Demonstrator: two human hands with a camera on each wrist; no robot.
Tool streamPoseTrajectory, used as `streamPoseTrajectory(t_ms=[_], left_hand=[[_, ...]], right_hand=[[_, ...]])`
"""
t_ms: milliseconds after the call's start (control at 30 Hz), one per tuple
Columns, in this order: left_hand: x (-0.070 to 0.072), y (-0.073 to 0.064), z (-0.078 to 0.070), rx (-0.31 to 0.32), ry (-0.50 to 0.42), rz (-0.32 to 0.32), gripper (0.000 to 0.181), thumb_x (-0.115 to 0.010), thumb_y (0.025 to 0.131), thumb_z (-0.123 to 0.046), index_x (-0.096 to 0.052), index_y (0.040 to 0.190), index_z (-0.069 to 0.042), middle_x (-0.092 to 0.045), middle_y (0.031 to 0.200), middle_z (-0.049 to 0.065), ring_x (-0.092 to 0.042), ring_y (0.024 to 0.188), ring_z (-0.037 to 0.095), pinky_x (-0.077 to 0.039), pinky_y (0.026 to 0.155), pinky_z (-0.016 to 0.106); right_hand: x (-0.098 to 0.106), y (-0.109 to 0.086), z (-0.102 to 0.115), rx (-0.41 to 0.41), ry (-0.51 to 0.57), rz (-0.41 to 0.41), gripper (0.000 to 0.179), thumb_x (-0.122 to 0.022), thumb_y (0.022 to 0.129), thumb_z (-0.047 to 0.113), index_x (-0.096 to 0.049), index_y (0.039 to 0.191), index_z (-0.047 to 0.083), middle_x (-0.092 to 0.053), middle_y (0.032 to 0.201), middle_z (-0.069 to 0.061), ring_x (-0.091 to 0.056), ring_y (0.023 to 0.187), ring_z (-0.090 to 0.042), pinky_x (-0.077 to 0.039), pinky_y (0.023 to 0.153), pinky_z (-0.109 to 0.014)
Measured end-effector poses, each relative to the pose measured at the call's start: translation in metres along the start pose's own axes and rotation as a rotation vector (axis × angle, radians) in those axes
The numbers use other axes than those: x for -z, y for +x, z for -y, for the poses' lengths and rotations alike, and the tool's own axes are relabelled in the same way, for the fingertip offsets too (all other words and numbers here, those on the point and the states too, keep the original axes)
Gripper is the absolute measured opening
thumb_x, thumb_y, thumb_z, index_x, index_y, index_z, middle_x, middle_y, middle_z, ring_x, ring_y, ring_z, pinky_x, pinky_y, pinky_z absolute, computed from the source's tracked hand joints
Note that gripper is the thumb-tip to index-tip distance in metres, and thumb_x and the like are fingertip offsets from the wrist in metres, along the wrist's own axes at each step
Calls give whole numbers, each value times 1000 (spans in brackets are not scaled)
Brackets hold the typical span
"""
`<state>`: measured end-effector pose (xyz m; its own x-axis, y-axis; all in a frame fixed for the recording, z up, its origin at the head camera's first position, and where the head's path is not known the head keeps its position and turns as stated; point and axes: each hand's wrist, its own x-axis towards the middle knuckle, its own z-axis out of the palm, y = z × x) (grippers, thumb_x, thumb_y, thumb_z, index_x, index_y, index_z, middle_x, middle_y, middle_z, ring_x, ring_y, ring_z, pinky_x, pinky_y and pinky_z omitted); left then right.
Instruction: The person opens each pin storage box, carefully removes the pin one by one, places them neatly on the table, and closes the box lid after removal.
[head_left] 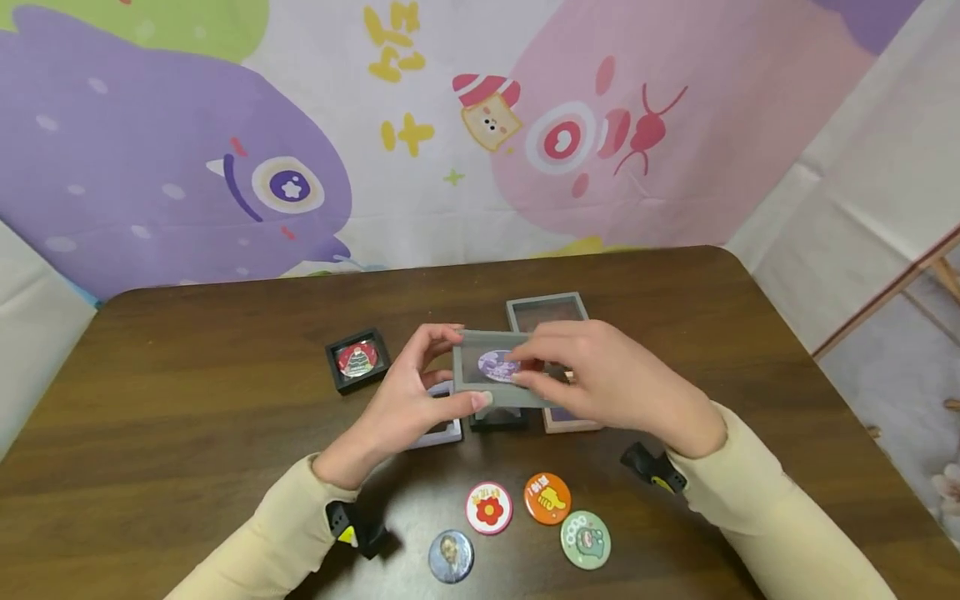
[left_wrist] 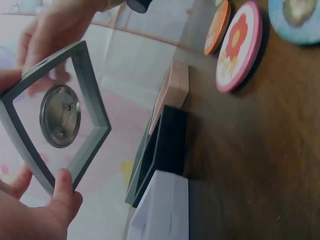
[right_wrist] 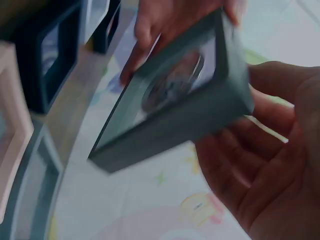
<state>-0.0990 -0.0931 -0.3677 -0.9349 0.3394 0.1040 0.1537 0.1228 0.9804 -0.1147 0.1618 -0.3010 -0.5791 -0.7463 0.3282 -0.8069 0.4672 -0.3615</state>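
- Head view: holding the gray frame [head_left: 516, 399] above the table [head_left: 180, 417], the left hand [head_left: 405, 404] grips its left end; the right hand's [head_left: 611, 375] fingers bend at the oval-looking purple badge [head_left: 492, 365], but I cannot tell if they pinch it.
- Left wrist view: the badge shows a dull metal back, against a clear window. The frame should be light and stiff, the window delicate; hold the rim.
- Right wrist view: the frame's side looks thick and smooth; the badge, probably slick, is best taken by its edge.

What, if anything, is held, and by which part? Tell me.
The left hand grips the gray frame by its left end. The right hand is at the purple badge's edge; whether it grips cannot be told.
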Motion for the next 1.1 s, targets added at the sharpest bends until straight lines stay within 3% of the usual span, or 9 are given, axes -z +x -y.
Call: streamPoseTrajectory(t_ms=[167,500,700,900,1100], left_hand=[[-5,-2,1,-2,-43,-17,55,-81,80,-16,-44,121,-7,-41,148,1,-46,130,23,-46,100,46],[-6,-1,3,18,-103,-41,51,-80,81,-15,-45,117,-7,-43,147,4,-48,130,24,-48,97,40],[-3,1,5,-19,-139,11,61,-82,80,-19,-46,127,-2,-41,149,11,-45,133,28,-44,100,46],[0,0,4,-8,-48,73,78,-84,79,-20,-45,146,-9,-46,146,8,-45,134,26,-40,108,42],[3,1,5,0,13,78,76,-84,78,-18,-47,144,-11,-51,140,9,-51,129,25,-40,109,42]], right_hand=[[-1,-2,13,147,-76,-61,22,-80,85,14,-74,106,10,-67,93,4,-56,72,-6,-50,63,-23],[-6,0,19,233,-200,-128,29,-80,82,11,-73,110,6,-70,94,-1,-65,78,-12,-56,66,-27],[-10,1,23,322,-292,-184,32,-73,78,2,-70,110,3,-69,92,-3,-65,81,-16,-58,72,-29],[-10,2,27,354,-365,-170,29,-68,76,-2,-68,105,3,-66,93,-3,-62,83,-17,-56,75,-30],[-11,1,31,308,-363,-103,20,-59,78,-4,-61,93,9,-61,91,1,-57,84,-16,-52,71,-26]])
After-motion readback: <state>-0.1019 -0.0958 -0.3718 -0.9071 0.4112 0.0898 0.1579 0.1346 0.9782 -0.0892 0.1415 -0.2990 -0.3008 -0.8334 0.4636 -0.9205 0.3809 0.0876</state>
